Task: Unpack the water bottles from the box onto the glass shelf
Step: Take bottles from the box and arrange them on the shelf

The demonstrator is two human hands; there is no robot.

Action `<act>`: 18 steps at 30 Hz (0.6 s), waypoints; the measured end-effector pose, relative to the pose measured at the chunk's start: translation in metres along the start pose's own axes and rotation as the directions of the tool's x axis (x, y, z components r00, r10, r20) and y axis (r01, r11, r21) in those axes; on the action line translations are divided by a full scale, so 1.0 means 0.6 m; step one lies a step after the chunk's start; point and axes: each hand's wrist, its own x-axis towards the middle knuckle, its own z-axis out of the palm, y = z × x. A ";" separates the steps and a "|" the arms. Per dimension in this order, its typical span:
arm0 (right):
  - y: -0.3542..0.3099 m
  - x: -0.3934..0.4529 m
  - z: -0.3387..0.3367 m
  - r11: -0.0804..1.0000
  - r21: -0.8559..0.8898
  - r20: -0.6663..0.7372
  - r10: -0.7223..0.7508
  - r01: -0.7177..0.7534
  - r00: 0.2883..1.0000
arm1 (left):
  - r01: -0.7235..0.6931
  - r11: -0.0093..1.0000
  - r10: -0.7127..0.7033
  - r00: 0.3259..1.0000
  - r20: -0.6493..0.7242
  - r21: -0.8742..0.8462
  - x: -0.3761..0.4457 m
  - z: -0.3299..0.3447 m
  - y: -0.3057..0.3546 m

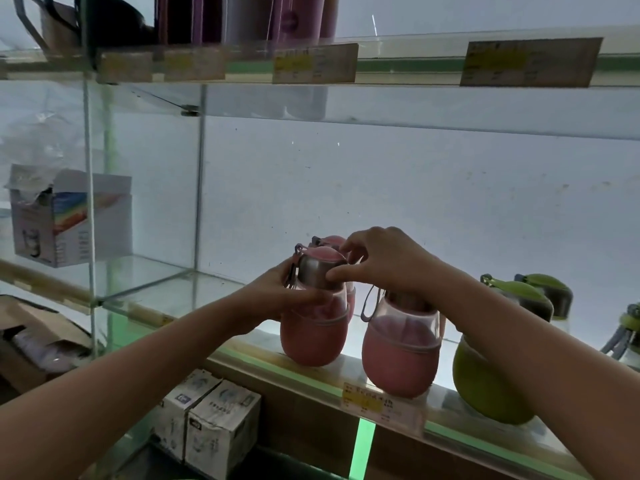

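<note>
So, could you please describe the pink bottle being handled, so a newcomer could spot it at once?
On the lit glass shelf, three pink bottles stand left of the green bottles. It is the leftmost pink bottle at the front edge, the only one held by both hands: left hand at its neck, right hand on its metal cap.

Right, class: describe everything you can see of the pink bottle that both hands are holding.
The pink water bottle stands upright on the glass shelf, at the left end of the row. It has a rounded pink lower body, a clear upper section, a metal collar and a domed pink lid with a grey carry loop at its left side. The left hand grips its clear shoulder; the right hand pinches the collar and lid from above. Another pink bottle stands to its right.
</note>
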 end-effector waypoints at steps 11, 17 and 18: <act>0.028 -0.046 -0.051 0.997 0.079 -0.121 -0.003 0.012 0.993 | -0.093 0.940 0.197 0.934 -0.297 0.328 -0.018 -0.010 0.089; 0.078 -0.090 -0.076 0.991 0.125 -0.172 0.073 -0.052 0.982 | -0.210 0.929 0.279 0.938 -0.204 0.306 -0.005 0.067 0.151; 0.090 -0.098 -0.083 0.990 0.128 -0.173 0.086 -0.064 0.981 | -0.228 0.928 0.288 0.941 -0.179 0.295 0.001 0.087 0.156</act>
